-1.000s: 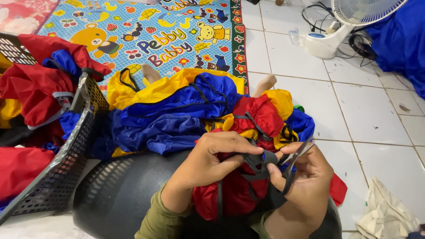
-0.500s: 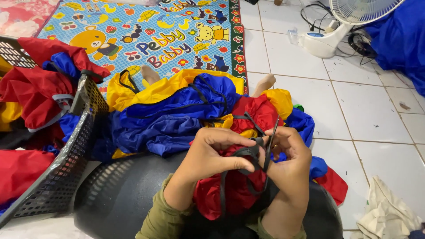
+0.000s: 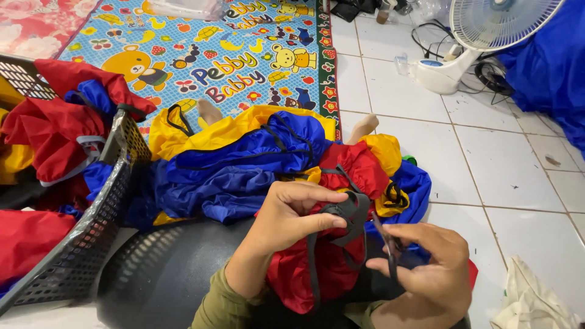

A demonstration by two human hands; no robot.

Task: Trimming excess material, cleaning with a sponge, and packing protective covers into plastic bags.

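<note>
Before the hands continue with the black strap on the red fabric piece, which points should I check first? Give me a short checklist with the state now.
1. Left hand pinches the black strap at the gathered end: ok.
2. Right hand holds the strap's loose end: ok, though how firmly cannot be told.
3. Red fabric piece rests on the lap, under the hands: ok.
4. Strap free of knots or twists: cannot tell.
5. Pile of blue and yellow fabric lies apart from the strap: ok.
6. Black basket of red pieces stands to the left: ok.
</note>
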